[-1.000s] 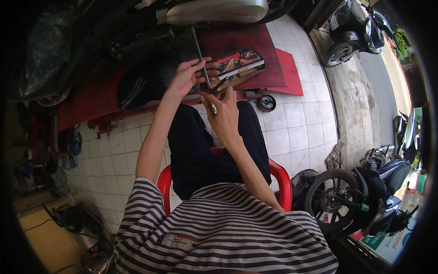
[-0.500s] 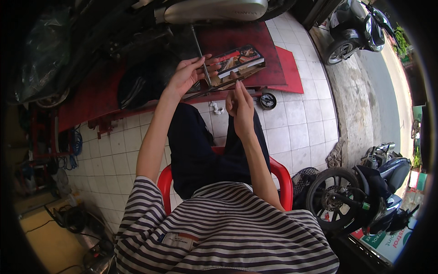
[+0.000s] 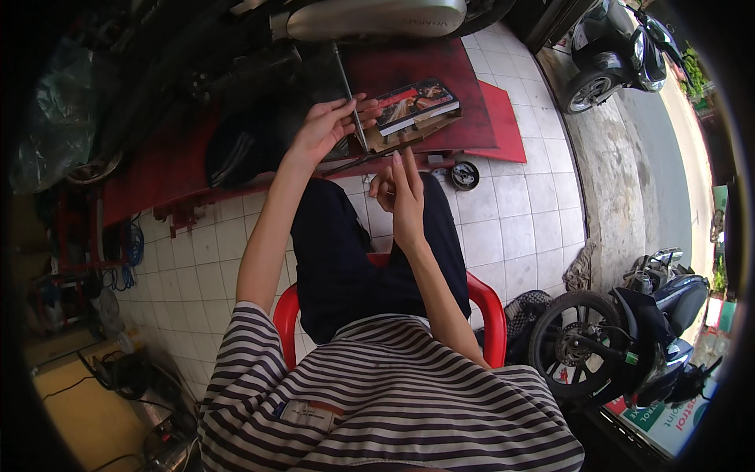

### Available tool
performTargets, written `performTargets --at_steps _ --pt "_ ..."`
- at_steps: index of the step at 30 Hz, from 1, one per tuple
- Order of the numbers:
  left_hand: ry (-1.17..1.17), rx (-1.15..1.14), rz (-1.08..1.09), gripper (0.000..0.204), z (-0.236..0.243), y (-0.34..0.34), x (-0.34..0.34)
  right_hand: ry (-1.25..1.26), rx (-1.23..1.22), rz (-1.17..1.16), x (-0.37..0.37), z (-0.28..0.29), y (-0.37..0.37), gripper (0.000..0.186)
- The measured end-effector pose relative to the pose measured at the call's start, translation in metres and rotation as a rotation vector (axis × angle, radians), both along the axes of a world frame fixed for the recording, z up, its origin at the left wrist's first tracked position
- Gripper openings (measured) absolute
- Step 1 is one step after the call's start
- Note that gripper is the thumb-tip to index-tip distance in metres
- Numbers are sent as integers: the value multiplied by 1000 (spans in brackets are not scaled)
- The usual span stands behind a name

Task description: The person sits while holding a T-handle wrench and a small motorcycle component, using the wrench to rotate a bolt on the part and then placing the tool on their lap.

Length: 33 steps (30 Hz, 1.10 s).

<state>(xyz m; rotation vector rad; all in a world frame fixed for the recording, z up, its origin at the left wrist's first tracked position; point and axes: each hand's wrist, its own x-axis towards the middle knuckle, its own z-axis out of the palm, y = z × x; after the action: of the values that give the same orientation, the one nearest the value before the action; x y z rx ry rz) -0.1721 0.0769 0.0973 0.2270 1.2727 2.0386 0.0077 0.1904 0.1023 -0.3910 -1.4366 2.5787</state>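
My left hand (image 3: pixel 321 132) has its thumb and fingers loosely round the long metal shaft of a T-handle wrench (image 3: pixel 344 77). The shaft runs up to the underside of the motorbike (image 3: pixel 373 20), where its far end is hard to make out. Its dark crossbar (image 3: pixel 346 164) lies across the near end. My right hand (image 3: pixel 403 197) has two fingers stretched toward the crossbar's right end, touching or nearly touching it; the other fingers are bent, with nothing held. Beyond the hands, a box with a printed picture lid (image 3: pixel 417 105) rests on an open cardboard tray (image 3: pixel 429 127).
The tray lies on a red lift platform (image 3: pixel 464 130). A round dark dish (image 3: pixel 465 175) with small parts stands on the tiled floor (image 3: pixel 511 228). I sit on a red chair (image 3: pixel 494 315). Other motorbikes (image 3: pixel 578 338) are parked at the right.
My right hand has shifted slightly left and down, its fingers changing from close together to two stretched out and others bent. My left hand stays on the shaft.
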Motion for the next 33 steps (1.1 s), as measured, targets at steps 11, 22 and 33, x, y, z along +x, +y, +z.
performTargets --at_steps 11,22,33 --pt "-31 61 28 31 1 9 -4 -155 -149 129 -3 -18 -11 62" --pt "-63 77 75 27 4 13 -4 -151 21 285 0 -21 -13 49" --pt "49 -35 60 31 -3 -14 55 83 581 -322 11 -24 57 19"
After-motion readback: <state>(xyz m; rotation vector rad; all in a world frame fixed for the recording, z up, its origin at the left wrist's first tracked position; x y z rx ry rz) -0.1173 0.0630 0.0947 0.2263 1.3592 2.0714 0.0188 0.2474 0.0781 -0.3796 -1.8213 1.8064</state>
